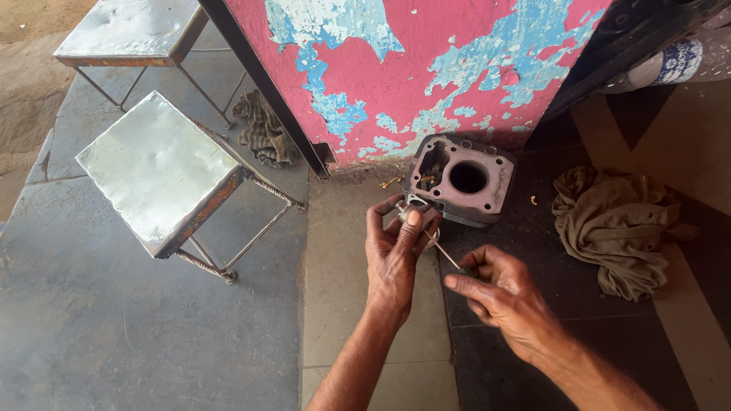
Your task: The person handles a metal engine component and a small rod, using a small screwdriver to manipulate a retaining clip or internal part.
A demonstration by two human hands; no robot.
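Both forearms come up from the bottom edge, and my right hand point(502, 293) sits nearest, closed in a pinch on a thin metal rod point(444, 251) that runs up and left toward my left hand point(396, 247). That left hand is curled shut around a small metal part point(406, 207), thumb over the top; most of the part is hidden under the fingers, so I cannot say just what it is. Just beyond the left fingertips, nearly touching, a cylinder block point(463, 179) lies on the floor with its round bore facing up, against the foot of a peeling pink and blue wall point(426, 68). Right of my right hand, a little apart, lies a crumpled rag point(617, 228). Well left of the left hand stand two metal stools point(156, 167), with a second rag point(263, 129) behind them. A clear bottle point(685, 61) lies far up and right. To my eye the work wants the left grip kept firm and steady, low over the floor, while the right guides the rod along its own line without bending it
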